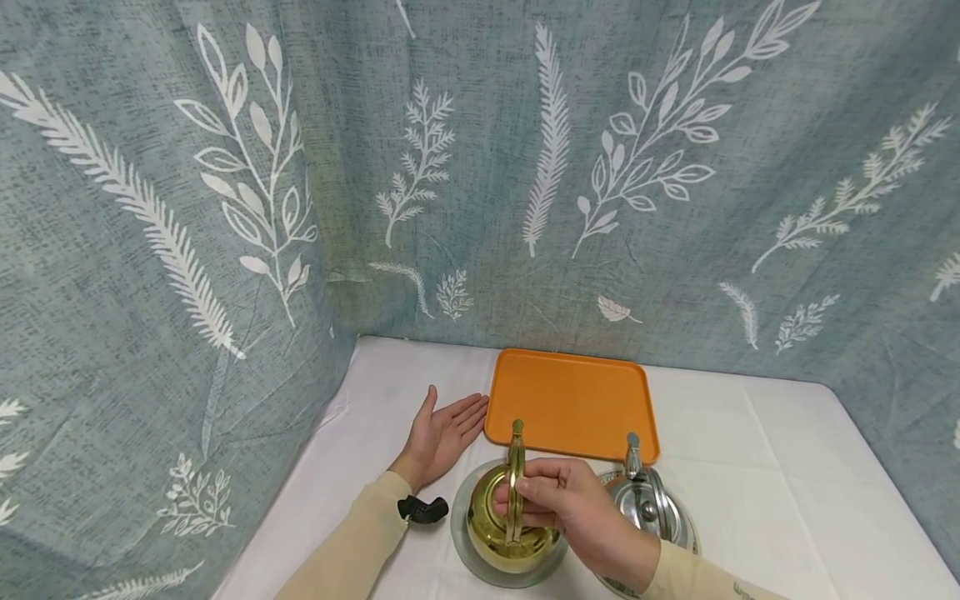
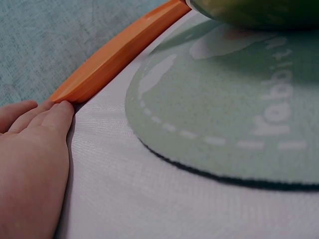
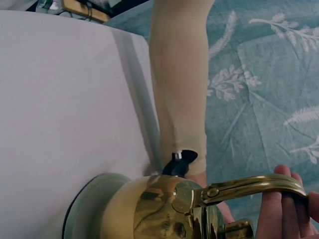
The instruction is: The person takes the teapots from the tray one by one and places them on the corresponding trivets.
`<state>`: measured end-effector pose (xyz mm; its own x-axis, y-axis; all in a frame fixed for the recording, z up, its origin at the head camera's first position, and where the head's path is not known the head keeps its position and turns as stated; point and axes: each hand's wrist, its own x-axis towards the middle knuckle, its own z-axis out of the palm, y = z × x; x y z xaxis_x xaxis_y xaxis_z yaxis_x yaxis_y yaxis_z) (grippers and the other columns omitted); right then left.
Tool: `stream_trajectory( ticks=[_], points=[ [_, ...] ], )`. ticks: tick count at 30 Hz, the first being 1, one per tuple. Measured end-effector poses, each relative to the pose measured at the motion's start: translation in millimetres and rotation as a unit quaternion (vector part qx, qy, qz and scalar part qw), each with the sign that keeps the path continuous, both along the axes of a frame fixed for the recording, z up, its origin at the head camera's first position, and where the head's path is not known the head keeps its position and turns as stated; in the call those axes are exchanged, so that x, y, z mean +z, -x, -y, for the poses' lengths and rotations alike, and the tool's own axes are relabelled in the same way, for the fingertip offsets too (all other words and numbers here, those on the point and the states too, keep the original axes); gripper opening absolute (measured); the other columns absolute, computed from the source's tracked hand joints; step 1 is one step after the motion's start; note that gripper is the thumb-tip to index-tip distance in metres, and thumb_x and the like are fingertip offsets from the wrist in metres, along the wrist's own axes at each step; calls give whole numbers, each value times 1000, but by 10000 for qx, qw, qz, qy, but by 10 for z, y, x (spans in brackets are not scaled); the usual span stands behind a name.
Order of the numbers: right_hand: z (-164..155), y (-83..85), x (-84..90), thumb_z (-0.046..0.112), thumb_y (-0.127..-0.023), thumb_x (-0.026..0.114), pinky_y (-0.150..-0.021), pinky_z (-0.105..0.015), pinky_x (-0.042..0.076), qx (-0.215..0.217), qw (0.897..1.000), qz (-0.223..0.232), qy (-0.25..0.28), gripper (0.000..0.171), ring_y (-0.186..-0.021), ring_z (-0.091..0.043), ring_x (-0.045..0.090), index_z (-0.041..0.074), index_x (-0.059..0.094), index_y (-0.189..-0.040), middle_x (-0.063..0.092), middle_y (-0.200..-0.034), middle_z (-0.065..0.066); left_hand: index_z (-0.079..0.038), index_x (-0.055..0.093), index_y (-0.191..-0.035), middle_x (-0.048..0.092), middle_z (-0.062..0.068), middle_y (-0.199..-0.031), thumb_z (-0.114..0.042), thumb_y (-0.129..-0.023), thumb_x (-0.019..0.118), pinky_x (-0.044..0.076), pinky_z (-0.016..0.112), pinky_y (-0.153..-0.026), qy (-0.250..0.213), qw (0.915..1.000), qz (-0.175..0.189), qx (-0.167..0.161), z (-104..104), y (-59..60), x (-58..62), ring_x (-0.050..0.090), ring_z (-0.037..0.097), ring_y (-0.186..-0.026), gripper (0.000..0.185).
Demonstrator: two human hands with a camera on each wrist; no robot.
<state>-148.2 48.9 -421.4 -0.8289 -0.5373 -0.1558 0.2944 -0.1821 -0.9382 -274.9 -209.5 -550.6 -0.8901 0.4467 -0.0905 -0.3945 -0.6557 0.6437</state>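
My right hand [image 1: 588,508] holds the arched handle [image 1: 515,479] of a shiny gold kettle [image 1: 491,533], fingers passed under it and thumb on the near side. Beneath the kettle is a round pale-green mat [image 2: 214,114] with white lettering; whether the base touches it I cannot tell. Palm turned up and fingers straight, my left hand [image 1: 441,435] lies left of the kettle. Its fingertips [image 2: 64,110] touch the near left edge of an orange tray [image 1: 570,400]. In the right wrist view the gold kettle [image 3: 154,209] appears sideways, with fingers [image 3: 279,209] behind its handle.
To the right of the gold kettle stands a silver kettle [image 1: 628,498] on a patterned round mat [image 1: 694,537], partly behind my right hand. A white cloth [image 1: 780,483] covers the table. Blue-green leaf-print curtains [image 1: 480,167] rise along its back and sides.
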Motion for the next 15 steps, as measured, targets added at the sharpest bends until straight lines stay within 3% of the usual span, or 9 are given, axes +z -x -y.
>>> stream_trajectory(
  ticks=[15],
  points=[
    [-30,45,-13,8,-111,60,-95,-40,64,194,9996,-186,43,31,-103,-23,79,-19,65,-127,80,-110,-16,7,11,-170,11,23,-178,-76,-108,30,18,42,-133,1,10000,5,52,-17,3,11,13,34,-165,106]
  ],
)
